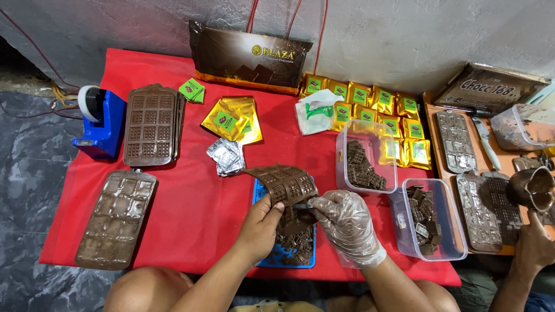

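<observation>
At the far left of the red cloth (pixel 191 190) a blue tape dispenser (pixel 99 122) sits beside a stack of brown chocolate moulds (pixel 151 125), with a filled mould (pixel 115 218) lying below them. Moving right, you pass silver foil wrappers (pixel 226 156) and gold pouches (pixel 233 120). Your bare left hand (pixel 261 222) is clamped on the lower left edge of a flexed brown silicone mould (pixel 281 182), thumb on top, the mould rising above and to the right of it. Your gloved right hand (pixel 347 222) pinches the mould's lower right corner, fingers closed on it. The mould hangs just over a blue tray (pixel 261 196) holding loose chocolate pieces (pixel 293 241). Further right stand two clear tubs (pixel 430 228) of chocolate squares, then another person's hand (pixel 535 245) by a metal cup (pixel 533 188).
</observation>
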